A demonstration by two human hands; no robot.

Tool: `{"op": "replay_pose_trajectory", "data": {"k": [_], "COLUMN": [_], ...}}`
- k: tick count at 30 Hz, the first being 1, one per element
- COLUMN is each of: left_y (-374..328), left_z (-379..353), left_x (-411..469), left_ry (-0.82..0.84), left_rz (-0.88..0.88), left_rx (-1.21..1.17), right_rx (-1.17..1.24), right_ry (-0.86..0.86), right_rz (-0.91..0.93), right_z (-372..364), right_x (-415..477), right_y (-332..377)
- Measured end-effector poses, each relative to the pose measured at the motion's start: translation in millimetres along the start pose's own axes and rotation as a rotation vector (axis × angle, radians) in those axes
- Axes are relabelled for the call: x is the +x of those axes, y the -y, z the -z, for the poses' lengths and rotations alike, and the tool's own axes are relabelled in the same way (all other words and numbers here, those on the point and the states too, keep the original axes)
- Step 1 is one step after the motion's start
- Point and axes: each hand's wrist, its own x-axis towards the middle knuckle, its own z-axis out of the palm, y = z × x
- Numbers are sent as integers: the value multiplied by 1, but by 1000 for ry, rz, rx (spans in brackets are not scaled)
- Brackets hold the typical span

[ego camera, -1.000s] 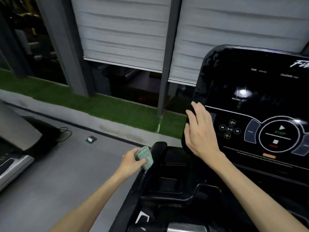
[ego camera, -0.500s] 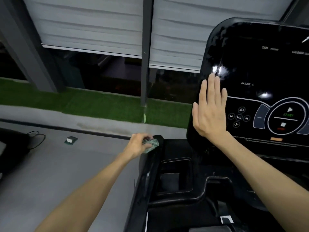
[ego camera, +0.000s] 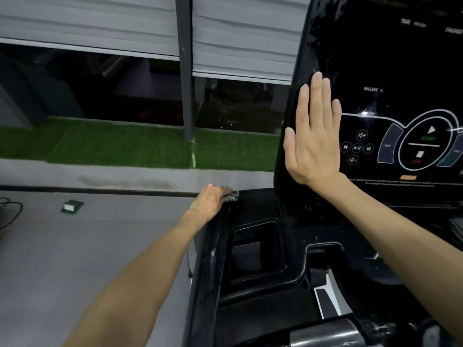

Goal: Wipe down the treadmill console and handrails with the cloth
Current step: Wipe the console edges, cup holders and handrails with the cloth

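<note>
The black treadmill console (ego camera: 390, 58) fills the upper right, its lit control dial (ego camera: 426, 144) at the right edge. My right hand (ego camera: 313, 136) lies flat with straight fingers against the console's left side. Below it runs the black left handrail (ego camera: 210, 271) beside a recessed cup tray (ego camera: 255, 249). At the handrail's far end my left hand (ego camera: 213, 199) grips a small pale green cloth (ego camera: 233, 194), pressed onto the rail tip. Most of the cloth is hidden under the fingers.
Grey floor (ego camera: 87, 259) spreads to the left with a small green-and-white object (ego camera: 71, 206) lying on it and a black cable (ego camera: 10, 211) at the left edge. A strip of green turf (ego camera: 112, 144) and a dark window with half-lowered blinds (ego camera: 100, 21) lie beyond.
My left hand has slid the cloth forward along the handrail to its far tip. My right hand rose from a relaxed touch low on the console to a flat palm higher up.
</note>
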Motion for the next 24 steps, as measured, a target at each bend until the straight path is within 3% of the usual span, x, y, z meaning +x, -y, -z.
{"op": "replay_pose_trajectory", "data": {"k": [5, 14, 24], "left_y": [1, -14, -21], "left_z": [-4, -8, -31], "left_x": [-24, -109, -186], "left_ry": [-150, -358, -230], "left_rz": [-220, -330, -294], "left_rx": [46, 117, 175], "right_rx": [16, 9, 24], "right_ry": [9, 50, 85], "right_rz": [-2, -12, -19], "right_z": [1, 5, 9], "right_x": [0, 0, 1], "right_y": [1, 3, 4]}}
